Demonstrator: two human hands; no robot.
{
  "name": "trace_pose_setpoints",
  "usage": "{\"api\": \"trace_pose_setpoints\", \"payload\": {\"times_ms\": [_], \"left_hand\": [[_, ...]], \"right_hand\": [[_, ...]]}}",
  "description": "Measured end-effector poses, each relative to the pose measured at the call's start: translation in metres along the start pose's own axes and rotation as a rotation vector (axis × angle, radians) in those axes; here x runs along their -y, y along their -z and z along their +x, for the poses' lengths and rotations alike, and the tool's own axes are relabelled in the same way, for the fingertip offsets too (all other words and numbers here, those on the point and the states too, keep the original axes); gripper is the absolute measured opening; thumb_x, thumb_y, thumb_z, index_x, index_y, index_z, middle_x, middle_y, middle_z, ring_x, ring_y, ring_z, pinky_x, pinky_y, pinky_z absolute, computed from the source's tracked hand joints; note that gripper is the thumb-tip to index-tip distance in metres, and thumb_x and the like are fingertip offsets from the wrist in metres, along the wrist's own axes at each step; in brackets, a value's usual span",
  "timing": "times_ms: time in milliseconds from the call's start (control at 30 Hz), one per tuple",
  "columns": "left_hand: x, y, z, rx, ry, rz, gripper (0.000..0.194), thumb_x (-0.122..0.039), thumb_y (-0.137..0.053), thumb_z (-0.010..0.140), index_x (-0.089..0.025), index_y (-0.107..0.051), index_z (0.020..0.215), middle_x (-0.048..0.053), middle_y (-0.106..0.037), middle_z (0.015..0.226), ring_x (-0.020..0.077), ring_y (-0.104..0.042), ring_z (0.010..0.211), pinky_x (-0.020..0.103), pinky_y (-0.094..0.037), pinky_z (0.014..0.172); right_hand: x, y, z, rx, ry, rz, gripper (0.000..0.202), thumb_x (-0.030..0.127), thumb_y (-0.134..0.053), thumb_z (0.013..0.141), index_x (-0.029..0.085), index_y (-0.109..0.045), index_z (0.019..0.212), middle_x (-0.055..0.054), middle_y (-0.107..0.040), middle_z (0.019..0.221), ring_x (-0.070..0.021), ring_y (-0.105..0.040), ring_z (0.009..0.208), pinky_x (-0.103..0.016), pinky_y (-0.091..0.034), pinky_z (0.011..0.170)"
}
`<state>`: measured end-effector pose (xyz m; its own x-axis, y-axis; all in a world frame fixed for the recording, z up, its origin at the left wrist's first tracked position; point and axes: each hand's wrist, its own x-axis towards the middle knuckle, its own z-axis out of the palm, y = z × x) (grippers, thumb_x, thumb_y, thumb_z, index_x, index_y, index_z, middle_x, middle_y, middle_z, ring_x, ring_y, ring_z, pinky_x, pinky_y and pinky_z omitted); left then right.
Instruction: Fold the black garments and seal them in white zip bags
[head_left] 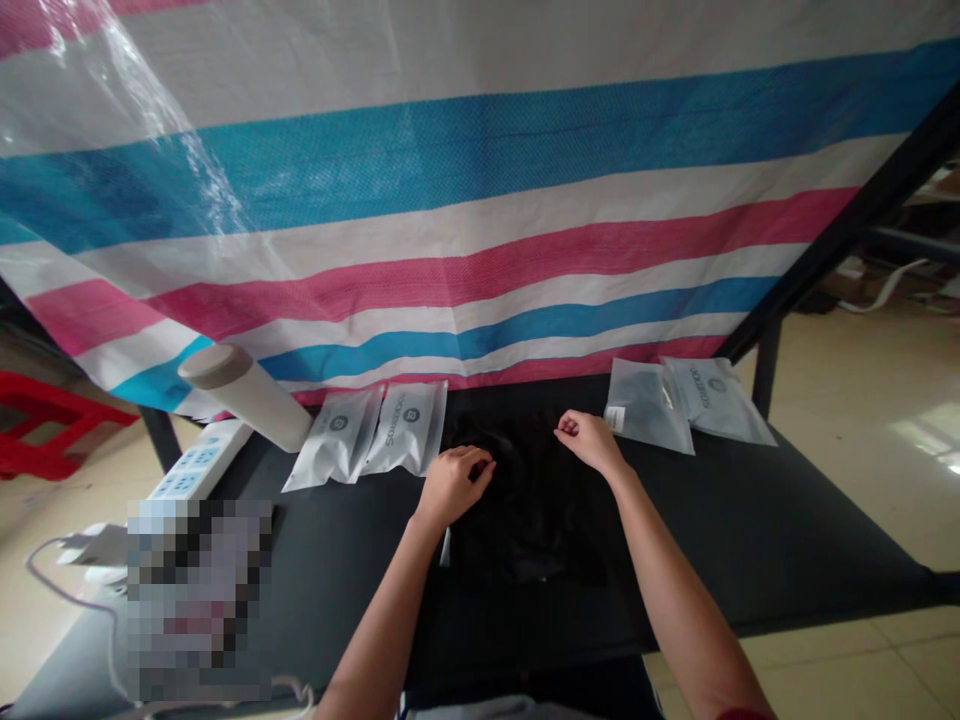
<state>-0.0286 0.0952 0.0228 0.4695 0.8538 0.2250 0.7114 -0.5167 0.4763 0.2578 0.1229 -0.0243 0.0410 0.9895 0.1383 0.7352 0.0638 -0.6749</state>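
A dark, glossy black cloth [525,520] lies rumpled on the black table; its outline is hard to make out against the tabletop. My left hand [457,485] is closed at the cloth's left side, thumb and fingers curled together on the fabric. My right hand [589,440] pinches at its upper right edge, with the fingertips bent in. A small white tag [445,548] shows below my left wrist. Frosted plastic bags lie on both sides: two filled, printed bags [405,428] at the left, a flatter bag [649,405] and a printed bag [716,400] at the right.
A white bottle with a grey cap [247,395] leans at the back left. Beside it is a white power strip [196,462] with a plug and cable. A blurred-out object [199,600] lies at the front left. Striped plastic sheeting [450,220] hangs behind the table [780,540].
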Motion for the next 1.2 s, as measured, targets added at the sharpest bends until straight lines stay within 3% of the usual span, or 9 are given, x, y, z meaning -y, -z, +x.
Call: {"api": "trace_pose_setpoints", "payload": {"times_ms": [133, 267, 433, 600, 733, 833, 900, 1100, 1200], "left_hand": [[-0.009, -0.001, -0.009, -0.077, -0.045, -0.038, 0.020, -0.030, -0.052, 0.092, -0.020, -0.070, 0.087, 0.005, -0.070, 0.081, 0.0185, -0.064, 0.081, 0.031, -0.050, 0.076], [-0.017, -0.003, -0.042, -0.210, -0.030, -0.123, 0.017, -0.030, -0.054, 0.090, -0.020, -0.067, 0.092, 0.008, -0.068, 0.092, 0.0221, -0.062, 0.094, 0.037, -0.051, 0.085], [-0.024, -0.002, -0.095, -0.120, -0.074, -0.083, 0.023, -0.033, -0.061, 0.082, -0.022, -0.066, 0.101, 0.011, -0.064, 0.111, 0.0281, -0.057, 0.110, 0.046, -0.049, 0.095], [-0.029, -0.001, -0.130, 0.005, -0.094, 0.029, 0.039, -0.034, -0.064, 0.080, -0.022, -0.063, 0.117, 0.012, -0.059, 0.129, 0.0332, -0.049, 0.128, 0.051, -0.048, 0.103], [-0.028, 0.001, -0.147, 0.055, -0.108, 0.017, 0.040, -0.022, -0.056, 0.084, -0.023, -0.062, 0.124, 0.010, -0.060, 0.133, 0.0285, -0.051, 0.129, 0.047, -0.049, 0.105], [-0.024, 0.003, -0.153, 0.054, -0.096, -0.024, 0.037, -0.016, -0.049, 0.086, -0.022, -0.064, 0.120, 0.009, -0.064, 0.127, 0.0243, -0.055, 0.126, 0.043, -0.051, 0.104], [-0.021, 0.004, -0.153, 0.043, -0.093, -0.045, 0.032, -0.015, -0.047, 0.089, -0.022, -0.065, 0.114, 0.008, -0.067, 0.121, 0.0225, -0.058, 0.123, 0.040, -0.052, 0.102], [-0.020, 0.010, -0.137, -0.057, -0.062, -0.026, 0.021, -0.020, -0.041, 0.096, -0.021, -0.062, 0.100, 0.008, -0.070, 0.103, 0.0244, -0.059, 0.117, 0.044, -0.046, 0.101], [-0.019, 0.010, -0.120, -0.091, -0.011, -0.067, 0.022, -0.025, -0.038, 0.098, -0.020, -0.060, 0.097, 0.007, -0.070, 0.095, 0.0220, -0.065, 0.101, 0.039, -0.048, 0.093]], "right_hand": [[0.004, -0.001, -0.002, 0.000, 0.008, -0.041, 0.005, 0.026, -0.062, 0.077, 0.022, -0.061, 0.074, 0.000, -0.068, 0.068, -0.0160, -0.063, 0.064, -0.024, -0.044, 0.060], [0.008, 0.002, -0.002, 0.000, 0.013, -0.066, 0.004, 0.023, -0.062, 0.077, 0.022, -0.062, 0.074, 0.000, -0.069, 0.069, -0.0160, -0.064, 0.064, -0.024, -0.044, 0.060], [0.037, 0.013, -0.015, -0.058, 0.074, -0.152, 0.008, 0.024, -0.063, 0.079, 0.022, -0.062, 0.072, -0.001, -0.068, 0.067, -0.0162, -0.064, 0.063, -0.024, -0.041, 0.059], [0.059, 0.012, -0.087, -0.046, 0.122, -0.155, 0.021, 0.039, -0.055, 0.089, 0.024, -0.064, 0.077, -0.003, -0.071, 0.074, -0.0190, -0.066, 0.066, -0.029, -0.048, 0.064], [0.046, 0.006, -0.163, 0.013, 0.232, -0.106, 0.021, 0.041, -0.062, 0.085, 0.025, -0.071, 0.095, -0.009, -0.069, 0.117, -0.0284, -0.062, 0.114, -0.043, -0.050, 0.096], [0.034, 0.011, -0.198, 0.122, 0.299, -0.091, 0.057, 0.043, -0.072, 0.074, 0.029, -0.061, 0.128, -0.007, -0.057, 0.137, -0.0312, -0.051, 0.129, -0.053, -0.039, 0.110], [0.030, 0.017, -0.208, 0.174, 0.305, -0.100, 0.068, 0.043, -0.074, 0.071, 0.030, -0.055, 0.134, -0.007, -0.053, 0.141, -0.0321, -0.048, 0.132, -0.056, -0.036, 0.112], [0.030, 0.023, -0.197, 0.152, 0.285, -0.131, 0.035, 0.030, -0.060, 0.083, 0.027, -0.065, 0.117, -0.006, -0.062, 0.131, -0.0278, -0.052, 0.128, -0.049, -0.040, 0.108], [0.031, 0.022, -0.180, 0.089, 0.245, -0.122, 0.025, 0.028, -0.055, 0.085, 0.025, -0.067, 0.107, -0.008, -0.068, 0.119, -0.0276, -0.058, 0.118, -0.044, -0.045, 0.101]]}}
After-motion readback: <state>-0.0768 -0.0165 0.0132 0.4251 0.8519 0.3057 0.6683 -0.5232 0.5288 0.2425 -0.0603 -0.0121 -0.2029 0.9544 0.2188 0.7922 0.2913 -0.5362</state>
